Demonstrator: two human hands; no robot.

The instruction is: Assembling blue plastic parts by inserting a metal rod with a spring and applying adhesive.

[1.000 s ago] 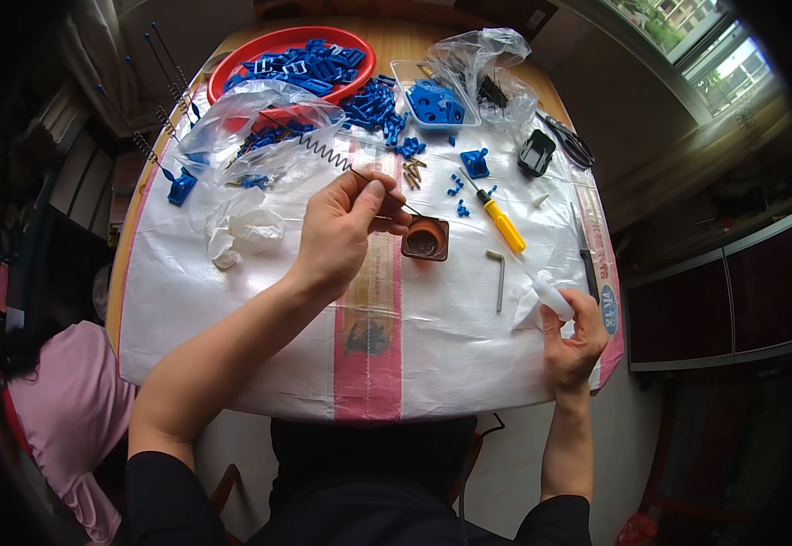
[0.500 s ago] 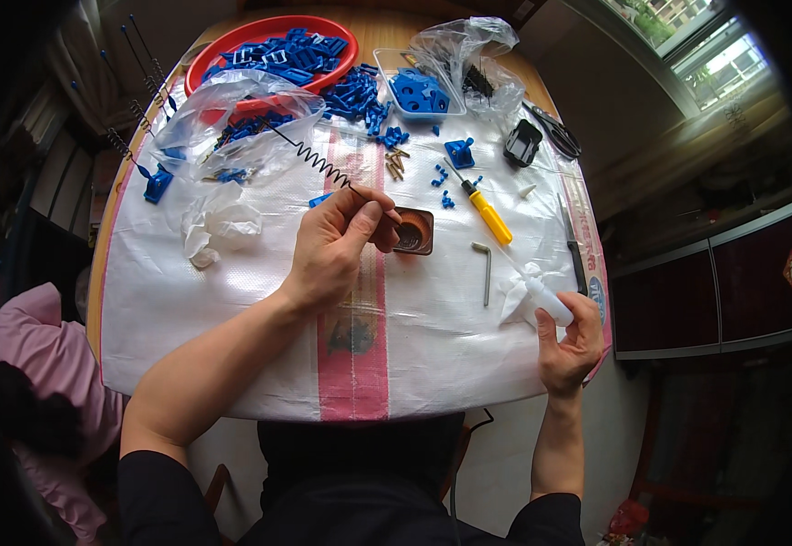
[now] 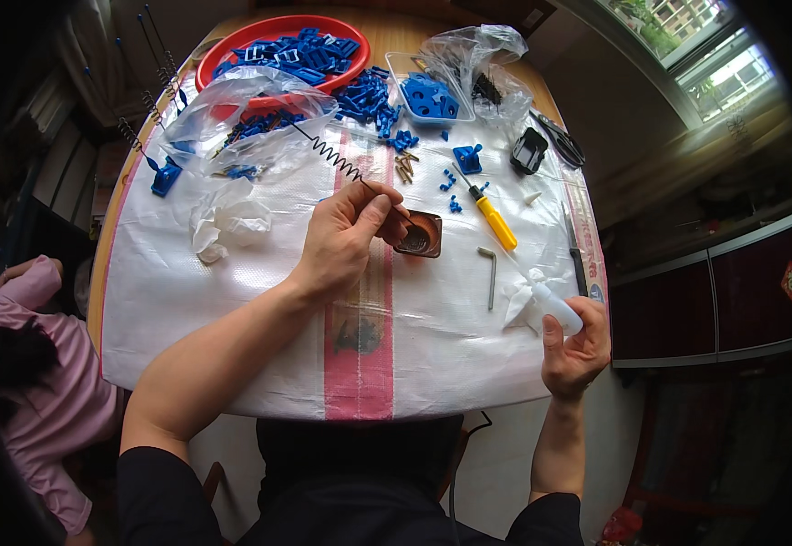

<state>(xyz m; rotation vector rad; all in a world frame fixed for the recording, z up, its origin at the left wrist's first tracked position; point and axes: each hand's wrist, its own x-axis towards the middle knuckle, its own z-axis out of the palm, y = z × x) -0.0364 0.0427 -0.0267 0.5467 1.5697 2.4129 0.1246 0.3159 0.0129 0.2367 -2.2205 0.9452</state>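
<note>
Pinched between the thumb and fingers of my left hand (image 3: 352, 227) is a black wire with a coiled spring section (image 3: 335, 162). Its lower end reaches the small square tin of dark brown stuff (image 3: 426, 238); whether it touches the contents I cannot tell. My right hand (image 3: 576, 350) grips a white plastic squeeze bottle (image 3: 558, 309), tilted so its thin nozzle points up and left. A crumpled white tissue (image 3: 522, 298) lies by the bottle's neck. Left of the bottle are a bent metal hex key (image 3: 491, 278) and a yellow-handled screwdriver (image 3: 496, 223).
At the back stand a red basin (image 3: 360, 68) of blue plastic parts and a clear tub (image 3: 464, 116). A plastic bag (image 3: 278, 155), brass pins (image 3: 404, 167), black scissors (image 3: 562, 144) and a knife (image 3: 579, 266) lie around. A person in pink (image 3: 41, 391) is at the left.
The whole view has shifted slightly. Both hands keep their holds, and the wire's lower end now shows at the tin. The person in pink has moved a little lower.
</note>
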